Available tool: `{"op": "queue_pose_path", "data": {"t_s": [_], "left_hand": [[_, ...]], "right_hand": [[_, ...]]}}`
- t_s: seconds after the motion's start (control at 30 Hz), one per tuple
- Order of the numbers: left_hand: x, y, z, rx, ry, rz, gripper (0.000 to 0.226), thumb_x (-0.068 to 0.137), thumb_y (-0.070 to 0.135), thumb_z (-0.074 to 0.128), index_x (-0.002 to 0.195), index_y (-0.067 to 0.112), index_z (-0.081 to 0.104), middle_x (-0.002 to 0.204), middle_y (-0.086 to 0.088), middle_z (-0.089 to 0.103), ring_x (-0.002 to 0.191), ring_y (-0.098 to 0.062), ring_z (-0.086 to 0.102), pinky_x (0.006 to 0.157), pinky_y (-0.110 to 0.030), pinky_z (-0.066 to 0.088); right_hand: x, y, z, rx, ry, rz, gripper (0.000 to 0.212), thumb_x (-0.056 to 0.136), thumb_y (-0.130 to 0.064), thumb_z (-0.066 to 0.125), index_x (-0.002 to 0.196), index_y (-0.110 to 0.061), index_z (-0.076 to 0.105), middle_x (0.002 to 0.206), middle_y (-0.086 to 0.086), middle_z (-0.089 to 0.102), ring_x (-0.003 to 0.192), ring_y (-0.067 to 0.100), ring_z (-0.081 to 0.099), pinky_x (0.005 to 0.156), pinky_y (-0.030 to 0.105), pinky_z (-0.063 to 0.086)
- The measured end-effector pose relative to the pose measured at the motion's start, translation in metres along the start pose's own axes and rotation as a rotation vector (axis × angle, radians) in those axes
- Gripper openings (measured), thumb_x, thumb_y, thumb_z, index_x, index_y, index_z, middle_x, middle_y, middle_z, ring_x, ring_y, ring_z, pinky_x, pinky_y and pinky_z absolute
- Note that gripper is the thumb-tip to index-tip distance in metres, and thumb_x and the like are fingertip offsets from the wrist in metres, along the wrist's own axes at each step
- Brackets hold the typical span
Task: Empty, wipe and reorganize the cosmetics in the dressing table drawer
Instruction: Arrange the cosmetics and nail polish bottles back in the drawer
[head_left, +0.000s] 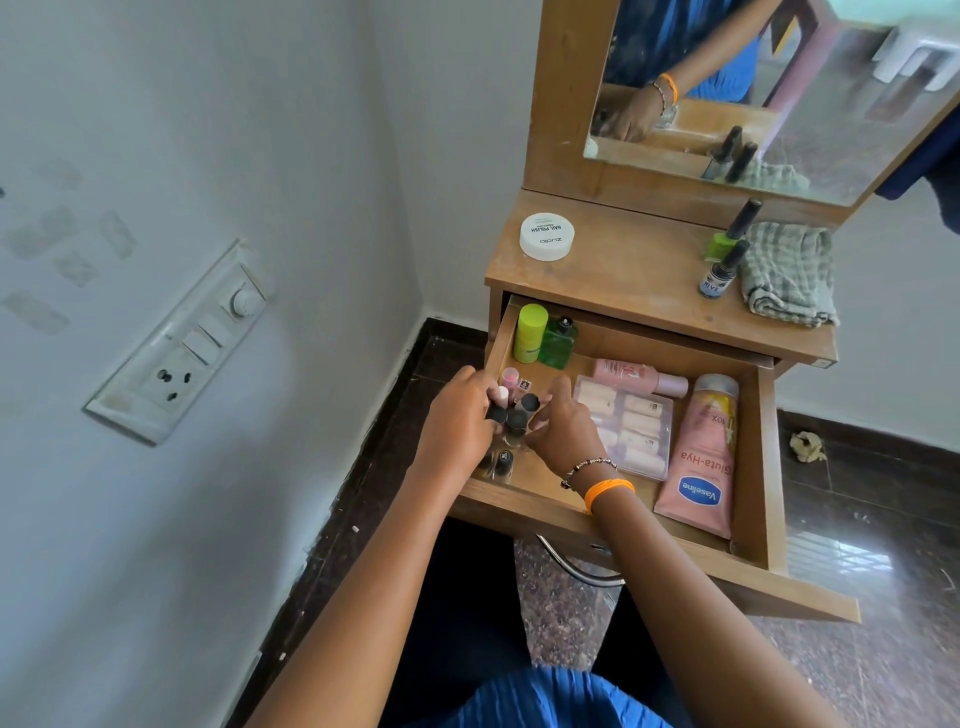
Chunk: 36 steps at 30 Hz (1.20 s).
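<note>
The open wooden drawer holds tidy cosmetics (a pink Vaseline tube lies at its right). At its left, both hands, left hand and right hand, grasp dark-capped nail polish bottles.

A white switchboard with a socket and round dial was fixed to the grey wall well to the left of the hands, and a crumpled scrap lay on the dark floor far to their right.

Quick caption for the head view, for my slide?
Both hands gather small bottles at the open drawer's left end.
</note>
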<state>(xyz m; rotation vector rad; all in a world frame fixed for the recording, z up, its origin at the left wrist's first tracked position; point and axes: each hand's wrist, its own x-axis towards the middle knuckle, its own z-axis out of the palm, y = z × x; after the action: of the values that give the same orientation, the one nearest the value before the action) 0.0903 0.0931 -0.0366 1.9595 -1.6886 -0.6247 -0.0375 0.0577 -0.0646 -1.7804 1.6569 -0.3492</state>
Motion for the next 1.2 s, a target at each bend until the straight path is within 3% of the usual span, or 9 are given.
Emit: {"op": "queue_pose_path", "data": {"t_s": [0.1, 0.27, 0.5, 0.7, 0.93, 1.1, 1.2], "left_hand": [[-0.001, 0.001, -0.003, -0.017, -0.010, -0.009, 0.035, 0.072, 0.002, 0.075, 0.096, 0.015, 0.052, 0.089, 0.007, 0.043, 0.072, -0.008, 0.043, 0.058, -0.010, 0.033], [-0.001, 0.003, -0.004, -0.011, -0.050, 0.015, 0.057, 0.072, 0.002, 0.075, 0.123, 0.015, 0.052, 0.100, 0.001, 0.050, 0.092, -0.019, 0.058, 0.074, -0.018, 0.041], [0.001, 0.003, -0.004, -0.007, -0.047, 0.029, 0.047, 0.071, -0.001, 0.075, 0.112, 0.015, 0.058, 0.090, 0.008, 0.042, 0.088, -0.018, 0.057, 0.068, -0.015, 0.038], [0.005, 0.004, 0.001, 0.081, -0.033, 0.083, 0.053, 0.075, -0.004, 0.070, 0.122, 0.016, 0.054, 0.119, -0.003, 0.054, 0.107, -0.019, 0.055, 0.083, -0.023, 0.044], [0.010, 0.002, 0.004, 0.090, -0.027, 0.090, 0.050, 0.075, -0.001, 0.070, 0.120, 0.015, 0.054, 0.120, -0.003, 0.056, 0.109, -0.020, 0.057, 0.086, -0.025, 0.047], [0.014, 0.002, 0.005, 0.100, -0.026, 0.103, 0.050, 0.075, -0.003, 0.070, 0.118, 0.015, 0.055, 0.119, -0.003, 0.056, 0.106, -0.021, 0.058, 0.081, -0.023, 0.045], [0.014, 0.002, 0.005, 0.099, -0.017, 0.121, 0.053, 0.077, -0.002, 0.069, 0.123, 0.017, 0.053, 0.122, -0.003, 0.055, 0.110, -0.020, 0.057, 0.086, -0.024, 0.047]], "right_hand": [[-0.001, -0.001, -0.002, 0.017, -0.016, 0.014, 0.054, 0.072, -0.005, 0.073, 0.112, -0.004, 0.037, 0.103, 0.019, 0.066, 0.092, 0.036, 0.062, 0.066, 0.029, 0.043], [0.000, -0.001, -0.001, 0.005, -0.046, -0.003, 0.050, 0.072, -0.005, 0.073, 0.110, -0.003, 0.040, 0.106, 0.020, 0.064, 0.094, 0.036, 0.061, 0.074, 0.037, 0.049], [0.004, -0.003, 0.003, -0.050, -0.041, -0.063, 0.048, 0.074, -0.010, 0.073, 0.111, -0.001, 0.042, 0.106, 0.021, 0.064, 0.096, 0.037, 0.060, 0.077, 0.040, 0.050], [0.006, -0.003, 0.006, -0.088, -0.037, -0.082, 0.049, 0.077, -0.010, 0.071, 0.114, -0.001, 0.040, 0.108, 0.021, 0.062, 0.097, 0.037, 0.060, 0.068, 0.031, 0.040], [0.007, -0.004, 0.006, -0.102, -0.018, -0.087, 0.046, 0.079, -0.010, 0.069, 0.113, -0.001, 0.039, 0.107, 0.022, 0.062, 0.096, 0.037, 0.060, 0.065, 0.027, 0.035], [0.007, -0.005, 0.005, -0.111, -0.004, -0.091, 0.044, 0.081, -0.010, 0.066, 0.114, -0.001, 0.038, 0.107, 0.024, 0.062, 0.096, 0.040, 0.060, 0.064, 0.029, 0.035], [0.008, -0.006, 0.003, -0.110, -0.007, -0.088, 0.044, 0.081, -0.010, 0.066, 0.113, 0.000, 0.038, 0.107, 0.024, 0.062, 0.096, 0.040, 0.060, 0.066, 0.030, 0.036]]}}
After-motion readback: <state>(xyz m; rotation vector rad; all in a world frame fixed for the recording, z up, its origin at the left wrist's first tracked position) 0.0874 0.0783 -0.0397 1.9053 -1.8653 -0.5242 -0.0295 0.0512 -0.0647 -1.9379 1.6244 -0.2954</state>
